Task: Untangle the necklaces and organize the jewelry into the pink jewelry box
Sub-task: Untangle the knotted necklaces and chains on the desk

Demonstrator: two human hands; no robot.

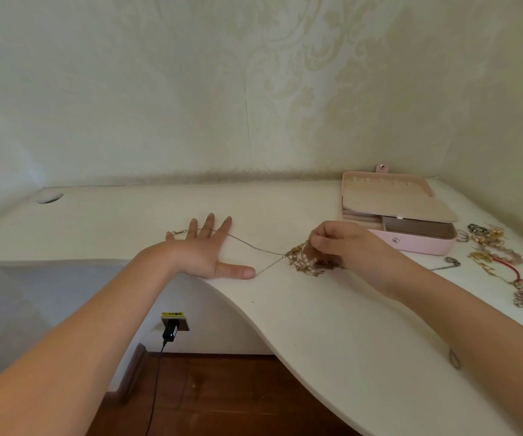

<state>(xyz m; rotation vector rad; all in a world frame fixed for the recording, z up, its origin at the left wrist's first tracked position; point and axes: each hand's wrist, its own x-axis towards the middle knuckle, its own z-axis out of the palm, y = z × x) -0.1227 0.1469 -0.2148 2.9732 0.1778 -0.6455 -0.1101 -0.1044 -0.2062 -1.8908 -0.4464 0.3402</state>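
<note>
Pressing flat with fingers spread, the left hand (205, 247) pins a thin chain (247, 242) to the table (332, 309). The right hand (342, 243) pinches the tangled necklaces (301, 259) beside the open pink jewelry box (411, 243).

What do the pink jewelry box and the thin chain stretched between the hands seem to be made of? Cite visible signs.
Pink jewelry box: likely faux leather, matte, with a metal snap stud. Thin chain: metal, fine links with a dull gold-grey sheen; plating cannot be told.

Chain (247, 242) partly beneath left hand (205, 250)
</note>
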